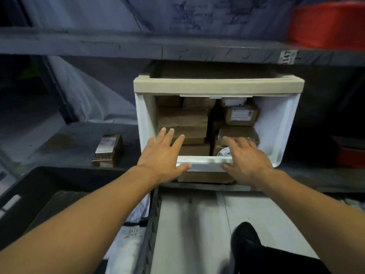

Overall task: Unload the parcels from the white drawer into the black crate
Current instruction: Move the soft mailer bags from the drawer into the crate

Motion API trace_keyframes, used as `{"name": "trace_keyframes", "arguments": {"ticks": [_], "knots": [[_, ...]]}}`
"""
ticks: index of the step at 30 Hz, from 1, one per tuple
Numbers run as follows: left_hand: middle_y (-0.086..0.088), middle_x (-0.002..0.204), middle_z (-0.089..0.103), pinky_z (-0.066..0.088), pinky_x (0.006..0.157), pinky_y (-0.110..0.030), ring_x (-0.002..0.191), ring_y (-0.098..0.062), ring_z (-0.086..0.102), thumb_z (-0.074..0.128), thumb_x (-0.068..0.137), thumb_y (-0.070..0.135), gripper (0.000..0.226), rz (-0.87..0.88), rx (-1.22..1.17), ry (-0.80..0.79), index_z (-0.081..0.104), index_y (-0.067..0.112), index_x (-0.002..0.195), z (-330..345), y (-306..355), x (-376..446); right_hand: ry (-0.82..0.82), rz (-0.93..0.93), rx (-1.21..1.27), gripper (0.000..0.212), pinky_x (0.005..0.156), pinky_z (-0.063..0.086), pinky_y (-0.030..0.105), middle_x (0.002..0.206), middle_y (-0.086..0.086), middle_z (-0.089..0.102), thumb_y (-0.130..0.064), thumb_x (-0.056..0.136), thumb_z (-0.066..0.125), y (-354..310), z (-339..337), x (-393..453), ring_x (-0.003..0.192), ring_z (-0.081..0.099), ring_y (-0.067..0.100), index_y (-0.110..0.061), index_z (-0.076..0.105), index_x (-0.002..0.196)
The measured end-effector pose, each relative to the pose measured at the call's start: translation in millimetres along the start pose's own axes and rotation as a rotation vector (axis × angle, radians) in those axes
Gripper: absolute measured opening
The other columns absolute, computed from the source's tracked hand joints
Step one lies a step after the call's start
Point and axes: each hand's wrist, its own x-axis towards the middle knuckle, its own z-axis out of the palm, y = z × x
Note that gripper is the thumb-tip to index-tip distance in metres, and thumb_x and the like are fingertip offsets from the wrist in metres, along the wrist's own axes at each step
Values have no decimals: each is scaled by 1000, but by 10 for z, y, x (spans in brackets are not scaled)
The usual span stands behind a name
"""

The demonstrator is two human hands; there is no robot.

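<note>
Plainly early — the drawer [276, 123] is full of parcels [182, 120]; both hands, left [164, 157] and right [246, 157], reach in, fingers spread, holding nothing; the crate [23, 186] holds few.

White plastic drawer [284, 123] with beige top; brown cardboard parcels [182, 120]; black plastic crate [29, 186]; red bin [327, 24]; grey metal shelf [79, 139].

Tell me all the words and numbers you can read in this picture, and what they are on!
"0473" is on the white plastic mailer bag in the black plastic crate.
The white sticker on the grey metal shelf edge has large characters, too blurred to read.
The label on the small brown cardboard parcel lying on the shelf is too small to read.
The label on the brown cardboard box in the white plastic drawer is too blurred to read.
</note>
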Motion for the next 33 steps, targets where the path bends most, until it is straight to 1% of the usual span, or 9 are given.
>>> {"name": "trace_keyframes", "arguments": {"ticks": [4,6,8,12,19,22,27,30,33], "knots": [[-9,170,8,12,126,-52,157,-31,2,45,101,55,74,49,-14,15,17,23,161,134,241,435,-15,100,17,49,94,46,42,143,10,47,-36,101,53,405,109,365,123,49,32,-23,42,147],[-10,169,13,13,126,-52,156,-32,6,50,101,47,68,75,-11,15,24,22,159,214,352,631,-22,98,40,29,78,44,36,129,12,55,-28,101,54,517,175,532,100,53,28,-19,56,128],[-11,165,23,21,124,-49,152,-32,18,54,99,42,64,105,-13,40,32,21,156,307,430,803,-45,84,37,14,72,44,35,118,12,64,-24,98,59,551,234,674,91,56,27,-18,62,111],[-8,144,46,42,104,-42,128,-28,44,55,98,34,54,161,-12,86,43,19,148,492,463,1033,-53,11,-57,25,74,49,36,111,3,68,-27,93,70,525,390,901,94,64,24,-26,64,117],[-3,131,59,47,88,-36,117,-24,54,53,99,33,43,113,-135,100,53,20,140,655,296,1164,15,19,-174,16,73,37,33,102,8,67,-24,97,61,376,441,1169,84,53,25,-22,69,111],[-3,128,61,47,87,-36,115,-23,55,53,99,32,40,100,-141,98,55,20,138,662,240,1137,26,39,-136,11,71,37,33,88,5,59,-24,97,61,364,444,1153,79,51,25,-21,69,104],[-5,127,61,47,87,-37,115,-24,54,53,99,33,38,82,-137,86,56,18,134,568,208,1052,139,-9,62,3,67,36,32,92,5,59,-22,91,62,471,319,1070,83,53,27,-23,62,88],[-5,127,61,49,89,-38,116,-25,54,54,98,34,39,63,-202,79,57,18,134,489,209,960,224,-15,349,9,64,33,35,82,1,55,-20,88,60,467,121,1006,82,53,26,-18,57,80],[-4,131,63,50,97,-40,119,-23,57,60,97,40,45,-1,-424,89,58,18,136,354,217,860,275,92,773,16,64,38,35,74,0,57,-25,85,56,328,-143,856,74,53,23,-12,53,79]]}}
